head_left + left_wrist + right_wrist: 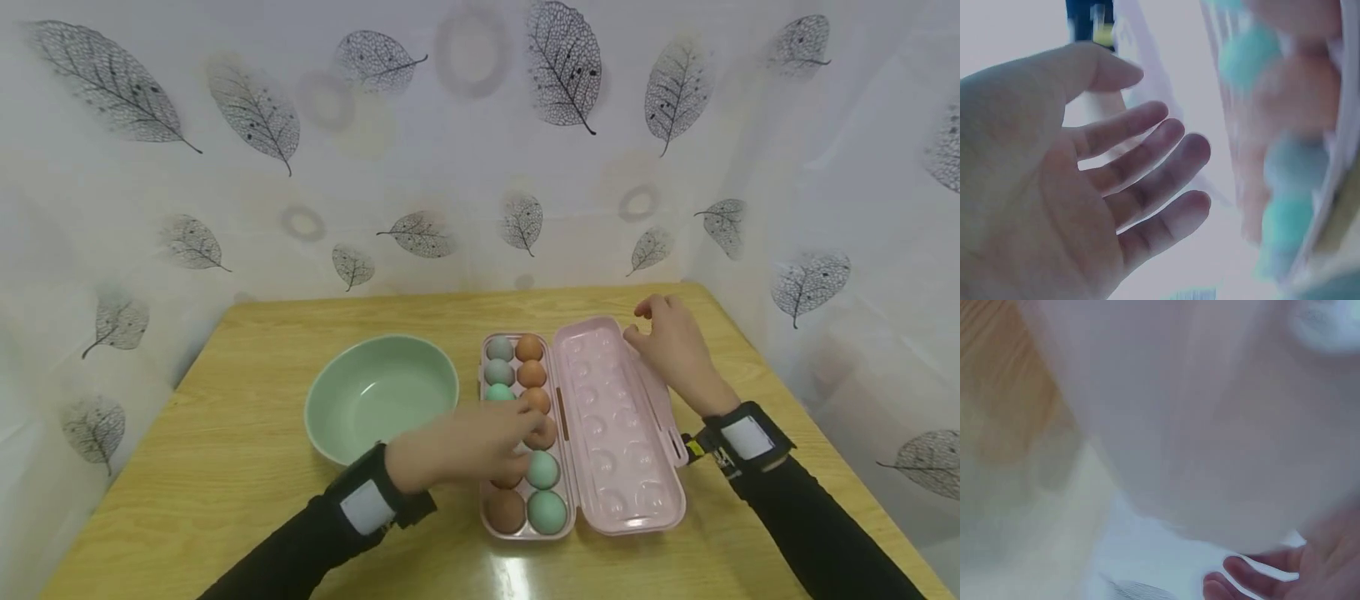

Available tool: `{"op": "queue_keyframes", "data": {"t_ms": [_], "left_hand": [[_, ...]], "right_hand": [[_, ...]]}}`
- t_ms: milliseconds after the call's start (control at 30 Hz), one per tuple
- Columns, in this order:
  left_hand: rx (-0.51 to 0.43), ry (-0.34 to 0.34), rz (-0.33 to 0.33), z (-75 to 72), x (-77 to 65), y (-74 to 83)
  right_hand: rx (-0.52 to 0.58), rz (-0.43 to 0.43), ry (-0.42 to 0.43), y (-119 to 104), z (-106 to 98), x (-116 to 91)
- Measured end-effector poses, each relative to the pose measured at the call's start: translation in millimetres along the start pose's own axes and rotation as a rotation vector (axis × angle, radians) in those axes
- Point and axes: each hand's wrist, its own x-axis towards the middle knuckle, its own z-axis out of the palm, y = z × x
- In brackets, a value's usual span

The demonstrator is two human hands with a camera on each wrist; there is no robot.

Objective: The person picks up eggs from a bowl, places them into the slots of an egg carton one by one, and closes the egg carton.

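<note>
A pink egg carton [528, 536] lies on the table with its lid [600, 392] swung out to the right. Brown eggs [506, 510], green eggs [547, 512] and grey eggs [498, 372] fill its visible hollows. My left hand [465, 442] hovers over the middle eggs and hides some of them. In the left wrist view its fingers [1147, 187] are spread, loosely bent and hold nothing. By the lid's outer right edge is my right hand [675, 346], fingers lightly bent. In the right wrist view the lid [1172, 425] partly hides it, so contact is unclear.
A green bowl [378, 408] with nothing visible inside stands left of the carton, close to my left forearm. The wooden table [240, 400] meets a leaf-patterned white sheet [465, 167] at the back and sides.
</note>
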Motion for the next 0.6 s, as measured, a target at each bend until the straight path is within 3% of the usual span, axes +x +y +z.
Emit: {"op": "queue_keyframes", "data": {"t_ms": [133,233,333,467,600], "left_hand": [[-0.047,0.176,-0.123,-9.9,-18.6,-21.0],[-0.034,0.269,-0.247,-14.2,-31.0,-30.0],[-0.018,0.310,-0.334,-17.5,-36.9,-34.7],[0.018,0.330,-0.350,-18.6,-40.3,-36.5],[0.030,0.316,-0.340,-14.6,-42.1,-35.5]], "right_hand": [[-0.071,-0.067,0.039,-26.4,-12.0,-12.8],[-0.103,-0.071,-0.026,-41.1,-19.5,-22.2],[-0.150,-0.035,-0.119,-43.1,-24.7,-26.7],[-0.200,0.029,-0.312,-27.4,-26.1,-27.8],[-0.106,0.069,-0.473,-14.7,-24.2,-27.3]]}}
